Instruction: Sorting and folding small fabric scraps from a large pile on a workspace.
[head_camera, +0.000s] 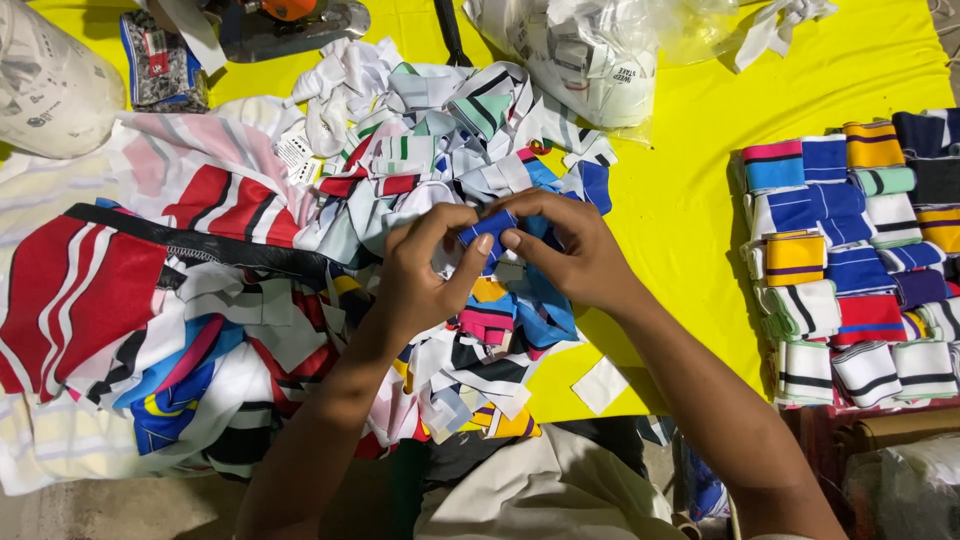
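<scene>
Leftmost, a pale bulging sack (45, 85) sits at the corner of the yellow table (690, 200), what fills it hidden; beside it lies red, white and black striped cloth (95, 290), and from there a loose heap of knit trim pieces (440, 150) spreads toward the middle; over that heap the left hand (425, 265) has its fingers closed in a pinch on one end of a small blue knit strip (490, 232), and the right hand (565, 250) is closed on the other end, thumb on top, so the strip is held between the two just above the pile; by the look of it the piece is being folded or squared up, which I judge the step in hand, and what that calls for next is keeping the edges matched while it is pressed flat; farther back a clear plastic bag (590, 55) holds white printed pieces, tumbled and uncounted; at the right, well apart from the hands, folded striped bands (850, 260) lie in neat stacked rows, blue, yellow, white and red, on no tray that I can make out.
</scene>
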